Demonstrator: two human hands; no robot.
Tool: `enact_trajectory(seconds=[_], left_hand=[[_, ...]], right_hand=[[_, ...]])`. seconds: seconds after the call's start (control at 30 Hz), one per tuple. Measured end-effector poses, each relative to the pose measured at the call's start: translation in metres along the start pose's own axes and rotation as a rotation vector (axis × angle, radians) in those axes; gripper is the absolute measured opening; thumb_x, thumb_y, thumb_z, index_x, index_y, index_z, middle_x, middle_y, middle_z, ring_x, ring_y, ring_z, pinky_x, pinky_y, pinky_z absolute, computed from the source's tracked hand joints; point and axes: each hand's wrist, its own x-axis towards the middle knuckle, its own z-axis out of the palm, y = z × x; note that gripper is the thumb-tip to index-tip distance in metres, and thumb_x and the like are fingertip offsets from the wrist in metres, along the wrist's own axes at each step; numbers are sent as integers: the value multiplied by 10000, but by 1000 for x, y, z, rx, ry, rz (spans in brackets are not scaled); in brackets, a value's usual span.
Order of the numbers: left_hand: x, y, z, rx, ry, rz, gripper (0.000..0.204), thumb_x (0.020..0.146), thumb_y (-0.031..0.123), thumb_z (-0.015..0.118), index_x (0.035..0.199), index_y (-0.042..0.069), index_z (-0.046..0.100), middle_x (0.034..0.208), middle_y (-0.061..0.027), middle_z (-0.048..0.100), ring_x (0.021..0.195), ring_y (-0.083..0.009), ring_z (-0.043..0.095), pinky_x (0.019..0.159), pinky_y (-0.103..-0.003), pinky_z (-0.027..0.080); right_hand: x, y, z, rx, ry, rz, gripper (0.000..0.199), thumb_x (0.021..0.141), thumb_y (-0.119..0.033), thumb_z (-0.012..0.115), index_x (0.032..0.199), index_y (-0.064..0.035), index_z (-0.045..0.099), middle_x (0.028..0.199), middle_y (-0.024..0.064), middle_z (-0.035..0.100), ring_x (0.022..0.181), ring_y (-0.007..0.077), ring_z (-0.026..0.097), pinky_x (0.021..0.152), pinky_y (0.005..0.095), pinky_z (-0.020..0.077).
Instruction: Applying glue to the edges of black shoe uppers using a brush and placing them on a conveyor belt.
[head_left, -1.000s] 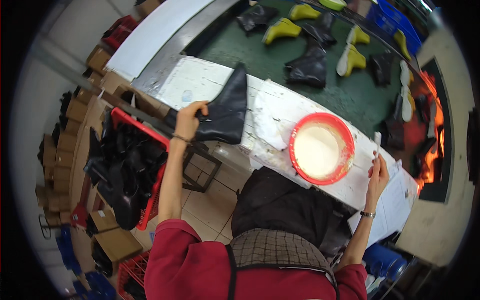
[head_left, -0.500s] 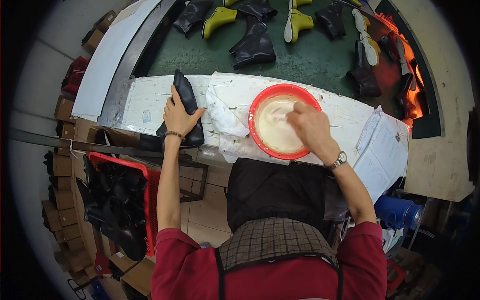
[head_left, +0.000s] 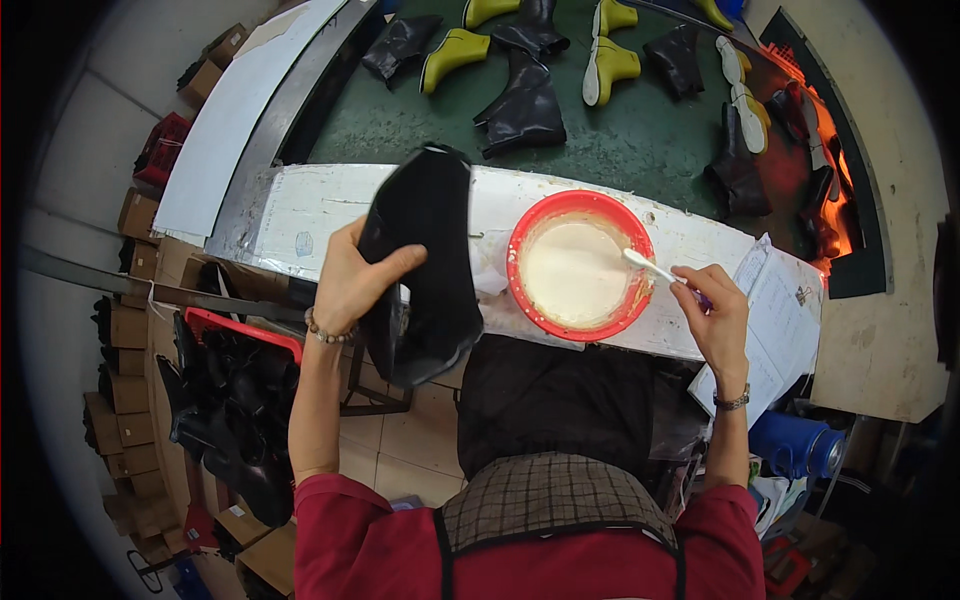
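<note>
My left hand (head_left: 345, 285) grips a black boot upper (head_left: 430, 265) by its side, thumb over the edge. The upper is lifted off the white board and turned so its dark, open inside shows. In my right hand (head_left: 722, 325) is a small white brush (head_left: 648, 265), much like a toothbrush, pinched between thumb and fingers. Its head points left, over the right rim of a red bowl (head_left: 514, 262). Thick cream-coloured liquid (head_left: 570, 272) fills most of that bowl, with dried smears along the inner wall.
Black boots (head_left: 522, 115) and yellow boot-shaped lasts (head_left: 455, 57) lie on the green belt (head_left: 400, 125) beyond the white board (head_left: 310, 220). An orange glow lights the belt's right end. Papers (head_left: 780, 310) and a blue flask (head_left: 797, 445) are at right; a red basket (head_left: 245, 333) of black uppers is at left.
My left hand has raised the boot upper off the board and turned it toward me. My right hand has moved right, from over the liquid to past the bowl's rim, with the brush now visible.
</note>
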Motion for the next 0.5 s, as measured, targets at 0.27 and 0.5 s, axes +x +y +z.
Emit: enact_trajectory(seconds=[0.27, 0.5], left_hand=[[-5, 19, 40, -213, -404, -200, 306, 738, 27, 855, 997, -62, 718, 855, -79, 738, 739, -116, 687, 691, -249, 565], [-7, 37, 59, -269, -601, -216, 278, 768, 23, 838, 1002, -71, 720, 896, -95, 751, 795, -125, 704, 742, -248, 571]], right_hand=[[18, -13, -7, 287, 206, -160, 105, 844, -78, 775, 943, -46, 767, 869, 53, 666, 758, 200, 617, 683, 310, 456], [52, -35, -8, 238, 128, -575, 192, 779, -127, 828, 969, -127, 797, 870, -9, 662, 821, 131, 585, 834, 312, 357]])
